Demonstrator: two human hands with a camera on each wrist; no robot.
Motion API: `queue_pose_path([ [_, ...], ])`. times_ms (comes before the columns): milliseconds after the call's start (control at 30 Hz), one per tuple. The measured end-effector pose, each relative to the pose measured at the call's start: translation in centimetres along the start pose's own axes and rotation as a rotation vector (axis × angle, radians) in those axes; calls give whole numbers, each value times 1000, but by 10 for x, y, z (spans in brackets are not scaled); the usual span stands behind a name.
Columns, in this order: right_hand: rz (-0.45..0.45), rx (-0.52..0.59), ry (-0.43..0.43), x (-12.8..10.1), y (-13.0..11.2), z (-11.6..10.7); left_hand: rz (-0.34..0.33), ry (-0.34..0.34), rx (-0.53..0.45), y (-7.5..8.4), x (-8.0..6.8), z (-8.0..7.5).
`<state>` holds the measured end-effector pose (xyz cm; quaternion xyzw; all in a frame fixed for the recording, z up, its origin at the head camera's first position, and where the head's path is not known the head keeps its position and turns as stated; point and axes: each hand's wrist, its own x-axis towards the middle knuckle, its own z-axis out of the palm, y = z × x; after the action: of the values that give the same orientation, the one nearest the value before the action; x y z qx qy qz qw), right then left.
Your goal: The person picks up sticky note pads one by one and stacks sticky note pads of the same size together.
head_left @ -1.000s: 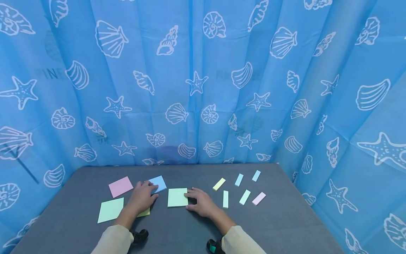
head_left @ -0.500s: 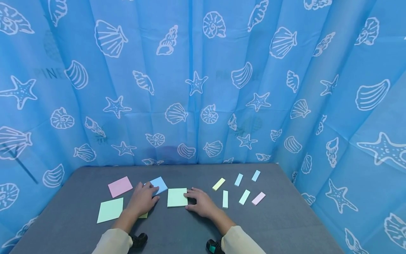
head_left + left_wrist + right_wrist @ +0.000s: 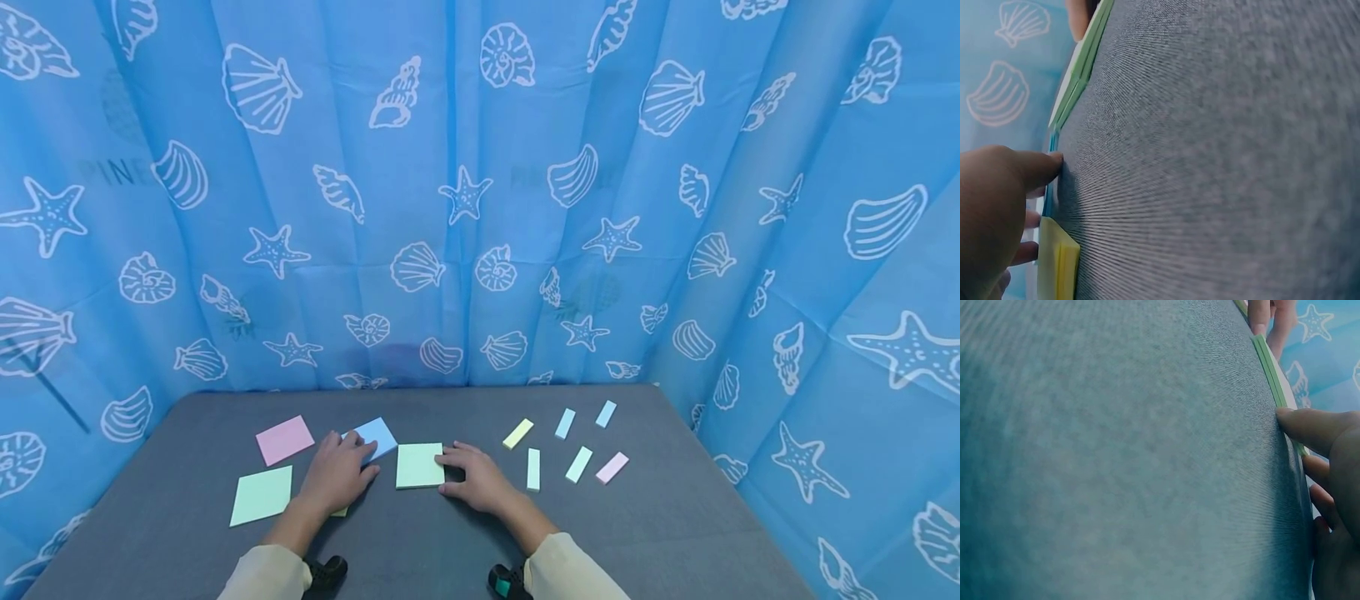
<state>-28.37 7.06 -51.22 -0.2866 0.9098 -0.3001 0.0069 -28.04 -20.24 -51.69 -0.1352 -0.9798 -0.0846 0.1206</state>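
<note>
Fingers of both hands lie flat and relaxed on paper, gripping nothing. Behind everything hangs a blue curtain (image 3: 480, 208) printed with white shells and starfish, and below it spreads the grey fabric surface (image 3: 675, 517) that carries the notes.

On that surface the left hand (image 3: 336, 471) rests with its fingertips on the blue sticky-note pad (image 3: 377, 437), just left of centre; its palm covers most of a yellow pad (image 3: 1060, 262), whose stacked edge shows clearly from the left wrist. The right hand (image 3: 477, 479) has its fingers (image 3: 1307, 428) laid against the right edge of the pale green pad (image 3: 419, 465) at the centre, between the two hands. A second pale green square (image 3: 262, 495) lies near the left hand, and a pink pad (image 3: 284, 440) sits beyond it.

To the right, well apart from the pads, six small page flags (image 3: 578, 465) are scattered in yellow, blue, green and pink.

The pads look light and stiff enough as blocks, though a top sheet would likely peel or curl if pulled alone; whether the blue one is a thick stack or a few sheets is hard to tell. Pinching a pad by opposite side edges seems surest, since flat fingers would merely slide it across the cloth.
</note>
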Motion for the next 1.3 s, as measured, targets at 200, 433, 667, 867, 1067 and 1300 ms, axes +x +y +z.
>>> queue_pose_path([
  [200,0,7,-2,0,1,0,4,-1,-10,-2,1,-2],
  [433,0,12,-5,0,0,0,-3,-17,-59,-11,10,-6],
  [667,0,16,-4,-1,1,2,28,-67,-64,-17,14,-8],
  [867,-2,15,4,0,2,1,39,-100,-21,-15,20,-9],
  [1067,-2,20,-2,-1,0,0,35,-89,9,-14,22,-11],
  [1300,-8,15,5,-2,-3,-2,34,-51,0,-16,21,-8],
])
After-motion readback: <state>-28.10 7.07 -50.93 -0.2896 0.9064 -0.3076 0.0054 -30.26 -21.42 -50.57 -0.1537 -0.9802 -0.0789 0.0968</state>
